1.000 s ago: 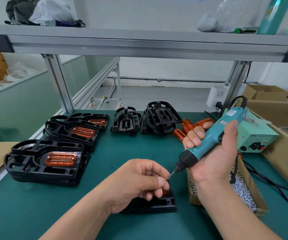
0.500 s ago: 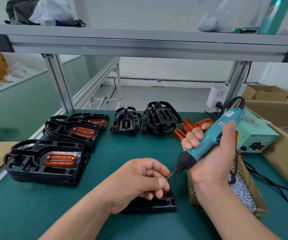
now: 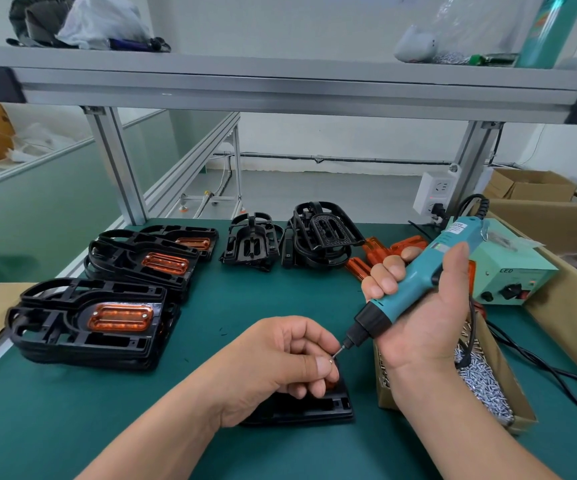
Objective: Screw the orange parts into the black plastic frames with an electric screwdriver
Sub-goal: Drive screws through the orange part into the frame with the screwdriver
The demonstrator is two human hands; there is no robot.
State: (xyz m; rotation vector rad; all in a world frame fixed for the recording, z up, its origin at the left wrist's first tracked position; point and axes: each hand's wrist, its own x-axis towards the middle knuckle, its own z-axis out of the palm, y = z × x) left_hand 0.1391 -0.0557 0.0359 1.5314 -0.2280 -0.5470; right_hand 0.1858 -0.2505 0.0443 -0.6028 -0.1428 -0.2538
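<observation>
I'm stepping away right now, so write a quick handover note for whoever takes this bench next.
Right hand grips the electric screwdriver.
Left hand pinches a screw at its bit, above the black frame in front.
Done: finished frames with orange parts are stacked at the left.
Left: drive this screw; empty frames and loose orange parts wait at the back. Box of screws sits by the right wrist.
</observation>
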